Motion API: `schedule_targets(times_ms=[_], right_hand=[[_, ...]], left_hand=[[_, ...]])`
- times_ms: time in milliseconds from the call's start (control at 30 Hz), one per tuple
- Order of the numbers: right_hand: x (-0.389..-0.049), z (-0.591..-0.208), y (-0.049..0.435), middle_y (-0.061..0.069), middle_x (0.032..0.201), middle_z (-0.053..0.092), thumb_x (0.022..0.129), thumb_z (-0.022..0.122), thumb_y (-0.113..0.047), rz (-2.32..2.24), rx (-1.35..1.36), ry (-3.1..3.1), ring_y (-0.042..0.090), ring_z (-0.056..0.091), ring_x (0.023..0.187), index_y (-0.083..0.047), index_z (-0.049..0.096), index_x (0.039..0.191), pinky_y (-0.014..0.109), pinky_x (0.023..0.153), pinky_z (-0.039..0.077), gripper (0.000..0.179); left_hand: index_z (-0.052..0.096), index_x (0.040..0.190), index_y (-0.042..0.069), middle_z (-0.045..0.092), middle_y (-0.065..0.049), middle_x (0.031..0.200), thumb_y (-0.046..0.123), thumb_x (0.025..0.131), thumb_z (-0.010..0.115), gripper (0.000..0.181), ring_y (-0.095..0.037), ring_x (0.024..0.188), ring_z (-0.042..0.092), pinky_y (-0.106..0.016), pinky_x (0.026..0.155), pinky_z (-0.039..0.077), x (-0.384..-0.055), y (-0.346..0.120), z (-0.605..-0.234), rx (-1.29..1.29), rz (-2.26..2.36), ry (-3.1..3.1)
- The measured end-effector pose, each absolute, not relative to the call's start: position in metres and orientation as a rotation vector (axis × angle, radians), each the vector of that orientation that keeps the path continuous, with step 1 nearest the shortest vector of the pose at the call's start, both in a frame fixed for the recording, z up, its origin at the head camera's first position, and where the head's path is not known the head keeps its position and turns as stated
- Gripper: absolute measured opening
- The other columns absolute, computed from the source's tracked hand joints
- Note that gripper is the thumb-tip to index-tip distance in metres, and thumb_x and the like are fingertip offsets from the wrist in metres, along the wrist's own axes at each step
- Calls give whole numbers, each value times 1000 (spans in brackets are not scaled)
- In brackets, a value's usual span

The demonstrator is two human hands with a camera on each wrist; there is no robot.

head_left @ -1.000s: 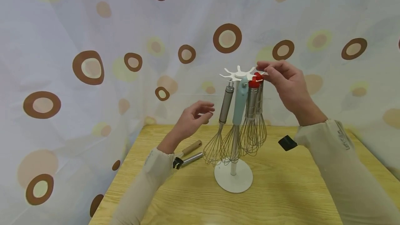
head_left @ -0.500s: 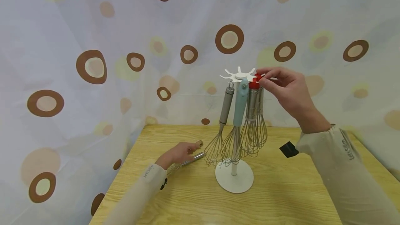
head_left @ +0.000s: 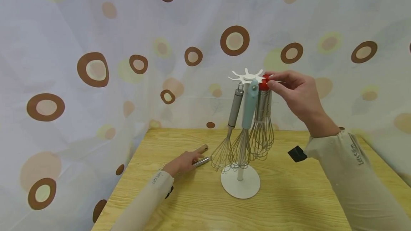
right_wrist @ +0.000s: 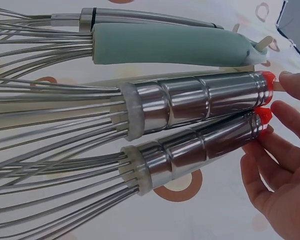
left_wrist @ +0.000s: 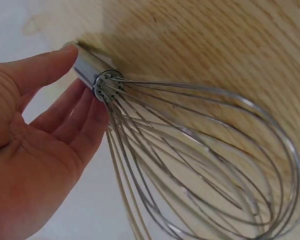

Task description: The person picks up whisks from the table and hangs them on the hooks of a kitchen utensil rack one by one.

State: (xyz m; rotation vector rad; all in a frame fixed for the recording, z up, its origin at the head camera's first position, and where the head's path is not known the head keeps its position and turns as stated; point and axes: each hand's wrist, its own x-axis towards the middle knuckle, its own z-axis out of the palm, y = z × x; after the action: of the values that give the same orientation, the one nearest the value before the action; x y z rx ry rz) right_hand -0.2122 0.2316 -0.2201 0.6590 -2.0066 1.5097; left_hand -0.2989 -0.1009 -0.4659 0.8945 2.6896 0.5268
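Note:
On the table at left, my left hand (head_left: 185, 162) grips a steel whisk, thumb on one side of its metal handle (left_wrist: 90, 65) and fingers on the other. Beside it lies a whisk with a wooden handle (head_left: 202, 149), partly behind the hand. My right hand (head_left: 300, 93) pinches an arm of the white whisk stand (head_left: 249, 77), with thumb and fingers close to the red caps. Two red-capped steel whisks, a nearer whisk (right_wrist: 185, 102) and a lower whisk (right_wrist: 205, 145), hang there. Next to them hang a light-blue-handled whisk (head_left: 249, 109) and a grey-handled whisk (head_left: 236, 108).
The stand's round white base (head_left: 231, 188) rests on a wood-grain table (head_left: 289, 202). Bare hooks of the stand point to the back and left. A spotted curtain (head_left: 135, 92) hangs behind and at the left.
My left hand has come down to the table and taken hold of the steel whisk's handle. My right hand has closed in by the red caps, and the stand's top has turned slightly.

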Motion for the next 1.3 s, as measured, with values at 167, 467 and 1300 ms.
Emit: schedule_targets(times_ms=[167,467,1300], right_hand=[[-215,-221,233,-2,113,67,90,64,-5,1480,706,-1985,10,62,102,2,70,102,17,85,47,15],[-218,-221,238,3,113,67,90,63,-1,1645,840,-1886,14,58,111,5,71,96,18,91,44,12],[-222,-223,254,6,119,64,94,55,0,1732,977,-1875,16,53,119,6,67,99,22,101,36,14]], left_hand=[[53,136,20,41,-9,145,-4,93,54,49,-28,111,55,-39,87,46,-300,-99,-473,869,457,2714],[55,132,22,60,-10,117,-1,90,61,48,-25,107,58,-38,84,49,-304,-92,-479,809,280,2767],[45,140,11,60,-12,116,1,93,58,50,-25,106,60,-33,80,51,-286,-85,-439,1032,774,2632]])
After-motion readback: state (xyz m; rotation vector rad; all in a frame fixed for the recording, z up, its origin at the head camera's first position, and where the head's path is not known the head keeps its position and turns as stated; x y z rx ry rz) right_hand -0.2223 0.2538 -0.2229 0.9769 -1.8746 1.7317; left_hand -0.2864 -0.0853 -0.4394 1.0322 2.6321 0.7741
